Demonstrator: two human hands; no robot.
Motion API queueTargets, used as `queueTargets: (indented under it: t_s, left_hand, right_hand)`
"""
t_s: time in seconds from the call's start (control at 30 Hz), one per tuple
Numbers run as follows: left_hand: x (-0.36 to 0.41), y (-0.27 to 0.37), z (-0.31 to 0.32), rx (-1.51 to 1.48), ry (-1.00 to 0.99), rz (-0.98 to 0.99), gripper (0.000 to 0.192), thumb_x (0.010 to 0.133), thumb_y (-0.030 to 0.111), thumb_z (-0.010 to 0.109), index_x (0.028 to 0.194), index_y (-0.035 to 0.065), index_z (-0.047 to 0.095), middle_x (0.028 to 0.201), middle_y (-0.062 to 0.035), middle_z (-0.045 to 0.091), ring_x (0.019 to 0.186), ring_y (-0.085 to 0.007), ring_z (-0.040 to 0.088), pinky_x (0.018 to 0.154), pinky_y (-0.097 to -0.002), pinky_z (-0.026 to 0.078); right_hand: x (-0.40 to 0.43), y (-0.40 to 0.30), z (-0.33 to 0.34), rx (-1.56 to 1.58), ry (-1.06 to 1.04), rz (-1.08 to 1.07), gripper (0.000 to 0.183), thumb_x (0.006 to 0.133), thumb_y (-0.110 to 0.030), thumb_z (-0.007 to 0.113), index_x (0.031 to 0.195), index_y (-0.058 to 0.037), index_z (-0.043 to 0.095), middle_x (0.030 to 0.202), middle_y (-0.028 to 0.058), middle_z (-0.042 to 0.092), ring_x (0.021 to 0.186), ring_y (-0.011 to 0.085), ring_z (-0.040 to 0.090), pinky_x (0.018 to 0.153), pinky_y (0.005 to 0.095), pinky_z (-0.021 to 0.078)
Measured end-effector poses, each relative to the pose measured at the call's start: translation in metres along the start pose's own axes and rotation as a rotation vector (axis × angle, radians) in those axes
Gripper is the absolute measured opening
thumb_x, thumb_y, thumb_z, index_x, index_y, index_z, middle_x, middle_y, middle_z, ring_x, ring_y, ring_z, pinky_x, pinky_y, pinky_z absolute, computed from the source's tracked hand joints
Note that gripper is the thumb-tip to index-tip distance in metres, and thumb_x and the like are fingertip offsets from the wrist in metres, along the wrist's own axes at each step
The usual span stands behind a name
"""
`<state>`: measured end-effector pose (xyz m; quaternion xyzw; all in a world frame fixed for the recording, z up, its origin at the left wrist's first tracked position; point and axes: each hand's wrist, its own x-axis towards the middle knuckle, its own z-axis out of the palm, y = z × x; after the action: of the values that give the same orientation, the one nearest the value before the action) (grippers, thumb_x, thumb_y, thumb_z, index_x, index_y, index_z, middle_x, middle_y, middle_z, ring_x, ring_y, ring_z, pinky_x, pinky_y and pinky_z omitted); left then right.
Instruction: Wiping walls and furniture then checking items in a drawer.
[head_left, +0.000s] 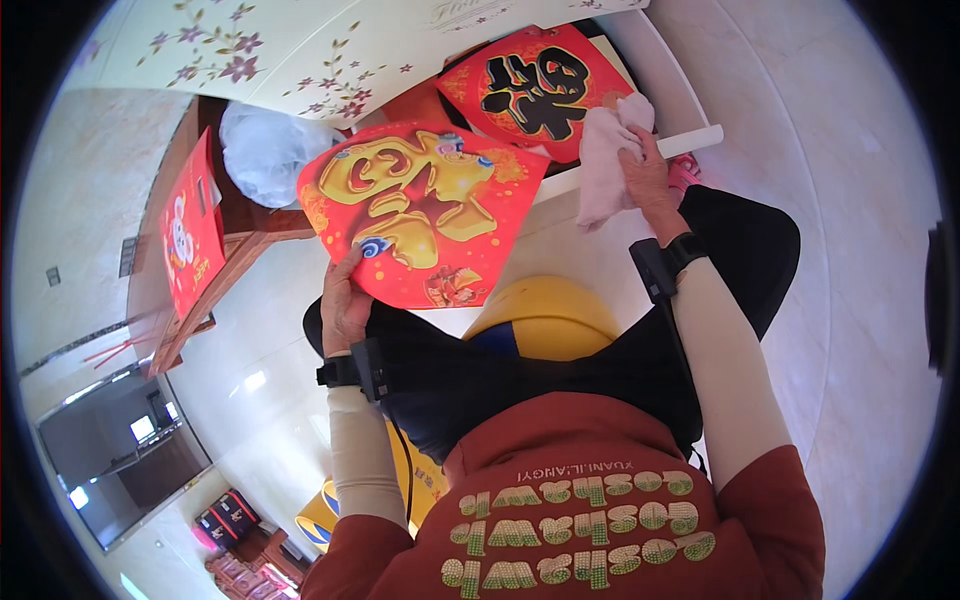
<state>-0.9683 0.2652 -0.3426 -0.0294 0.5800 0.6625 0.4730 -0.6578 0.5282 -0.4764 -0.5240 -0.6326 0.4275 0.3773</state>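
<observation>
My left hand (346, 304) grips the lower left edge of a red paper decoration (420, 206) printed with a large gold character. This sheet is held up in front of my knees. A crumpled pale pink cloth (606, 161) is in my right hand (646, 174), against the white front edge (694, 140) of a pulled-out drawer. Inside the drawer lies another red sheet (517, 94), with a bold black character. The cloth touches or covers its right corner; I cannot tell which. Part of the drawer's contents is hidden behind the gold-printed sheet.
A white, flower-patterned panel (300, 52) overhangs the drawer. At left, a bundled clear plastic bag (266, 154) rests by a brown wooden piece of furniture (259, 225), with a red paper bag (193, 229) beside it. A yellow and blue rounded object (551, 315) is between my legs.
</observation>
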Motion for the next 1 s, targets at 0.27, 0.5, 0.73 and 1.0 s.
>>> queueTargets:
  t_s: [0.27,0.5,0.73,1.0]
  left_hand:
    - [-0.047,0.013,0.012,-0.107,-0.114,0.218,0.035,0.083,0.007,0.055,0.116,0.0029,0.044,0.111,-0.0108,0.054,0.101,-0.0213,0.054,0.088,-0.0371,0.044]
    - [-0.063,0.026,0.015,-0.196,-0.278,0.307,0.037,0.084,0.008,0.053,0.119,0.0046,0.042,0.114,-0.0094,0.052,0.108,-0.0226,0.048,0.095,-0.0406,0.037]
    - [-0.076,0.046,0.007,-0.358,-0.52,0.352,0.036,0.085,0.014,0.051,0.117,0.0007,0.044,0.116,-0.0125,0.052,0.108,-0.0258,0.048,0.095,-0.0442,0.035]
    - [-0.084,0.058,0.018,-0.429,-0.752,0.243,0.031,0.085,0.016,0.049,0.111,-0.0013,0.049,0.111,-0.0141,0.055,0.104,-0.027,0.052,0.093,-0.0441,0.038]
  right_hand:
    - [-0.027,-0.011,0.002,0.01,-0.213,-0.082,0.035,0.077,-0.012,0.046,0.112,-0.0097,0.052,0.101,0.0155,0.059,0.094,0.0265,0.056,0.082,0.0311,0.0422]
    - [-0.053,-0.031,0.009,0.123,-0.626,0.06,0.033,0.08,-0.012,0.049,0.11,-0.0036,0.056,0.103,0.01,0.059,0.096,0.0148,0.053,0.083,0.0246,0.04]
    - [-0.047,-0.031,0.01,0.154,-0.52,-0.006,0.029,0.082,-0.015,0.051,0.106,-0.0011,0.058,0.1,0.0112,0.06,0.091,0.0153,0.055,0.081,0.0248,0.0415]
    - [-0.061,-0.095,0.006,0.574,-0.793,0.359,0.053,0.09,-0.044,0.038,0.109,0.0023,0.054,0.105,0.0116,0.057,0.094,0.0154,0.053,0.083,0.0262,0.0414]
